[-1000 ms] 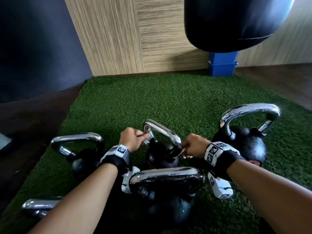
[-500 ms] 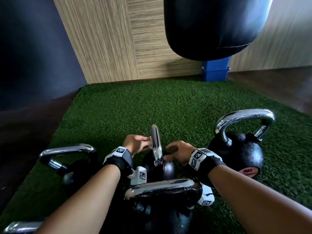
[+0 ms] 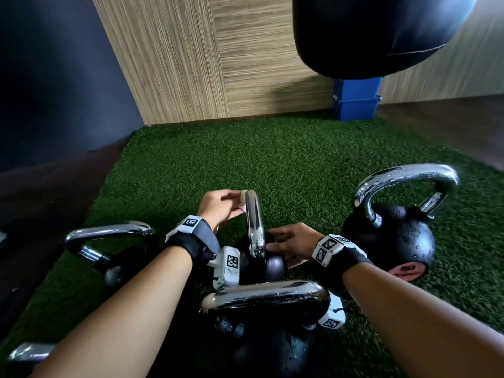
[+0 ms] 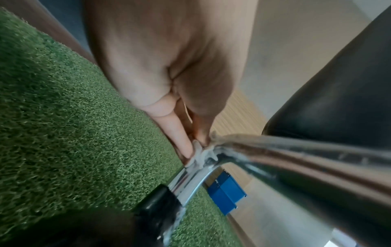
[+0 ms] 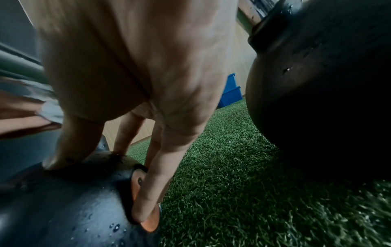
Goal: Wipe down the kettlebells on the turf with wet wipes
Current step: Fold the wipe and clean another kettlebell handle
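Note:
Several black kettlebells with chrome handles stand on green turf. The middle kettlebell shows its handle edge-on. My left hand pinches a small white wet wipe against the top of that handle. In the left wrist view the wipe sits bunched under my fingertips at the bend of the handle. My right hand rests on the ball below. In the right wrist view its thumb lies on top of the ball and a straight finger touches the orange disc.
A bigger kettlebell stands close on the right, one right in front of me, another on the left. A black punching bag hangs above a blue box by the wooden wall. Bare turf lies beyond my hands.
The middle kettlebell's handle has turned from slanted to edge-on. My left hand has moved up to the handle's top with the wipe. My right hand has shifted from the handle's base onto the ball.

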